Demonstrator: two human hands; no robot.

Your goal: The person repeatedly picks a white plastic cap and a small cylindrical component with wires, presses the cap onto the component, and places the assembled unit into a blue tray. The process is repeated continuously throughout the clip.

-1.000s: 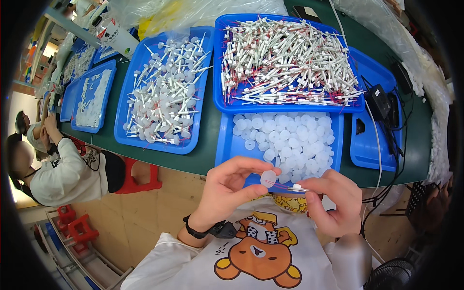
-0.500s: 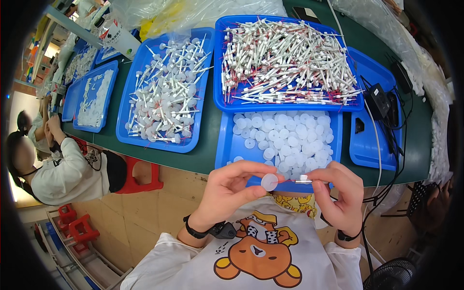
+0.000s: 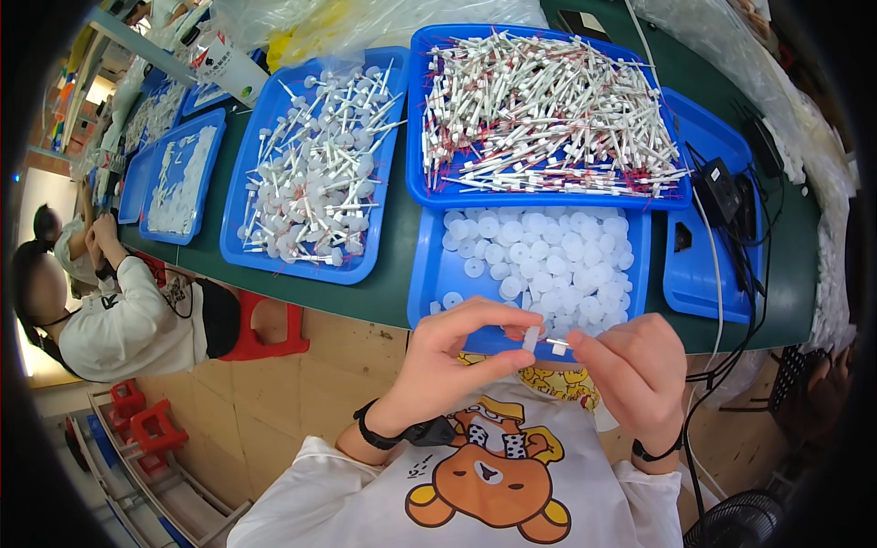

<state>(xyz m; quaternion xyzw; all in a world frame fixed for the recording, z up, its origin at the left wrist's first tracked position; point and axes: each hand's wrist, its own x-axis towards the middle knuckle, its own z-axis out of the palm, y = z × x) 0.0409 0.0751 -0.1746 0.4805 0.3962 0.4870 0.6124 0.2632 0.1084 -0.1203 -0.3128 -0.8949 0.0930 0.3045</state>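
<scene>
My left hand pinches a round translucent white plastic disc, seen almost edge-on, between thumb and fingers. Close to its right, my right hand grips a thin white stick-like part with a small white block. The tip of that part points at the disc; whether they touch is too small to tell. Behind my hands is a blue tray of loose discs. Above it rests another blue tray heaped with thin white parts with red wires.
Left of these stands a blue tray of discs joined to sticks. Black cables and an adapter lie by blue trays at right. A white cup stands at back left. A person works at far left near a red stool.
The disc has turned from face-on to nearly edge-on and moved slightly right. My right hand has brought the white part closer to it, and its fingers have curled in.
</scene>
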